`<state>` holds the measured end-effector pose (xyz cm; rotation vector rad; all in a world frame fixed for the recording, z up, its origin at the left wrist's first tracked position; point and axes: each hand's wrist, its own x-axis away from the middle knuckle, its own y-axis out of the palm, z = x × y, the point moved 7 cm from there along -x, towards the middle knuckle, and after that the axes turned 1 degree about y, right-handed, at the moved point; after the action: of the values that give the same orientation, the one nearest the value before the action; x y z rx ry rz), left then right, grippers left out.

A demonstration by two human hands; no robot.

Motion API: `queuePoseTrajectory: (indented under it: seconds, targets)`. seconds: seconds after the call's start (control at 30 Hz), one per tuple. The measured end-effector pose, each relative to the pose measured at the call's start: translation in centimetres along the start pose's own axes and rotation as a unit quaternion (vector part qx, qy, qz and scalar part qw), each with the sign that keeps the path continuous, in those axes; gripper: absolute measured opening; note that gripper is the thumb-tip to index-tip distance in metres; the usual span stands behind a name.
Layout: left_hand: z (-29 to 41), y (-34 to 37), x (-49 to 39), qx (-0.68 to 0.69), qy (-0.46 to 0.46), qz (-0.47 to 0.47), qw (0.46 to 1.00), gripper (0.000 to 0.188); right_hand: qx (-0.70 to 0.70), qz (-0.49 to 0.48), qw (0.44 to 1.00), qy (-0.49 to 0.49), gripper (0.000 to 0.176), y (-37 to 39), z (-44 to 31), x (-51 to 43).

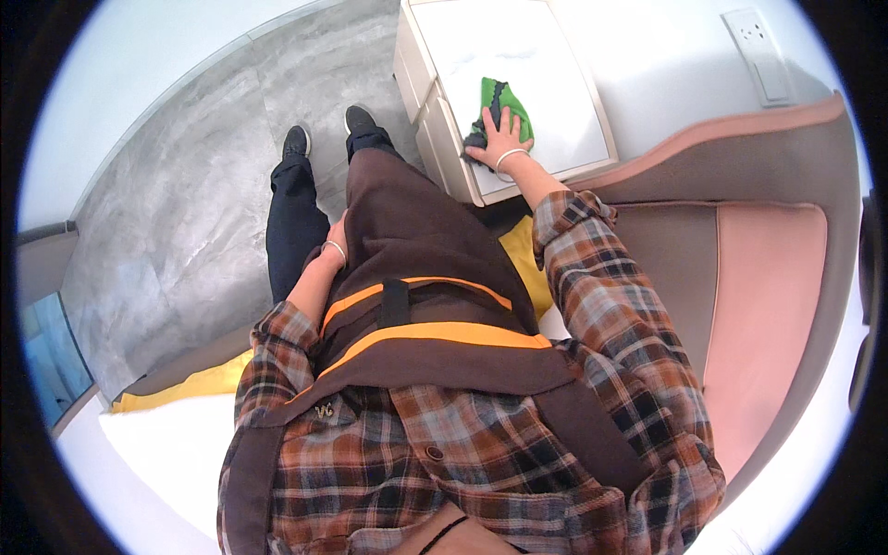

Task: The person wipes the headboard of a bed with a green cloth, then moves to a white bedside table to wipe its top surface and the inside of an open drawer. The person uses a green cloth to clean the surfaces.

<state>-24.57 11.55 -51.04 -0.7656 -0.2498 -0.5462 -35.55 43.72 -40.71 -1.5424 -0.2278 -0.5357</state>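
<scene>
My right hand (505,142) lies on a green and dark grey cloth (517,104), palm down with fingers spread, pressing it against the white top (562,125) of a nightstand. The cloth is crumpled, its dark side showing along the left. A pale bangle circles the right wrist. My left hand (338,232) hangs low beside the brown apron (409,215), near my left leg. The apron's edge hides most of its fingers, so their pose is unclear.
Drawer fronts (433,132) form the nightstand's left side. A pink and grey-brown upholstered headboard (763,277) stands at right, below a wall socket plate (756,55). White bedding (166,444) with a yellow cloth (187,385) lies behind me. Grey marbled floor (187,173) extends left.
</scene>
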Motion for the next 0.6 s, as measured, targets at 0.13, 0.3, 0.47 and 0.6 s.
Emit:
queuePoseTrajectory:
  seconds: [0.13, 0.3, 0.47, 0.6]
  targets:
    - [1.7, -2.0, -0.9, -0.027, -0.035, -0.023, 0.999, 0.044, 0.013, -0.032, 0.999, -0.021, 0.094, 0.1, 0.6, 0.0]
    - [3.0, -2.9, -3.2, -0.016, -0.028, -0.024, 0.999, 0.038, 0.03, -0.058, 0.997, -0.035, 0.093, -0.4, 1.4, -1.6]
    - [2.8, -3.1, 0.4, -0.028, 0.083, 0.037, 0.995, 0.038, 0.021, -0.047, 0.998, -0.028, 0.089, -1.2, 1.1, 0.4]
    - [2.1, -3.1, 0.6, -0.051, 0.081, 0.02, 0.995, 0.038, 0.008, -0.044, 0.999, -0.021, 0.091, -1.9, 1.1, 0.8]
